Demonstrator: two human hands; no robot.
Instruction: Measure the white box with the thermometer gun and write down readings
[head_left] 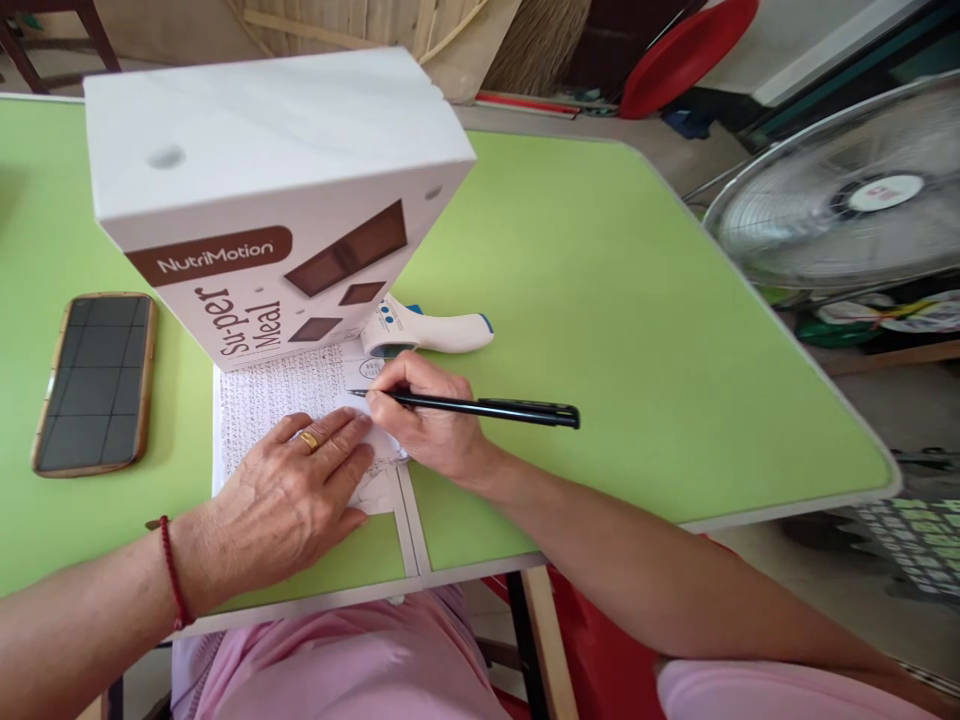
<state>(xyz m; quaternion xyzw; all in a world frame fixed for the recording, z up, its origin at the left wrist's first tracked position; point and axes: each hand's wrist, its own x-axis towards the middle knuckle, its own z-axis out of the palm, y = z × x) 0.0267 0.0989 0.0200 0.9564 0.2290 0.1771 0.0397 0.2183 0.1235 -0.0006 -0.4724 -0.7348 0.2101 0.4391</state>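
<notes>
My right hand [431, 420] grips a black pen [517, 409], its tip touching or just over a sheet of paper [247, 420] covered in dense handwriting. Flat on the paper's lower part lies my left hand [296, 495], fingers stretched out, with a gold ring on one finger and a red bracelet at the wrist. Just behind the paper, covering its far edge, stands a white NutriMotion box [300, 140]. A white and blue handheld device, shaped like an infrared thermometer [450, 332], rests beside the box, beyond my right hand.
A smartphone [97, 385] in a brown case lies left of the paper on the green table [600, 300]. A seam runs through the tabletop near my hands. Past the table's right edge stands a fan [862, 190]; a red round object [682, 55] is behind.
</notes>
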